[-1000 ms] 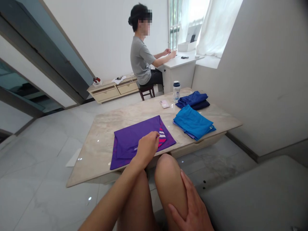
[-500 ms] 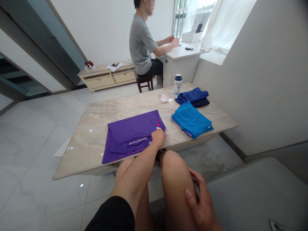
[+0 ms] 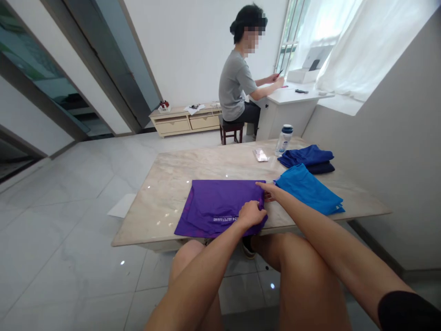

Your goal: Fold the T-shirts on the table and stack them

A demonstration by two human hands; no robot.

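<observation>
A folded purple shirt [image 3: 220, 204] with white lettering lies on the marble table [image 3: 172, 184] in front of me. My left hand [image 3: 252, 214] pinches the shirt's near right corner, fingers closed on the cloth. My right hand [image 3: 269, 191] grips the shirt's right edge a little farther back, fingers closed on the fabric. Both my forearms reach out over my bare knees.
A folded light blue garment [image 3: 310, 193] lies right of the purple one, a dark blue pile [image 3: 306, 158] behind it. A water bottle [image 3: 284, 139] and a small packet [image 3: 261, 155] stand farther back. Another person [image 3: 241, 87] sits at a white desk [image 3: 289, 103].
My right hand left my knee and came forward onto the shirt's right edge. My left hand stayed at the near right corner. The striped flap is now folded under, and the view shifted.
</observation>
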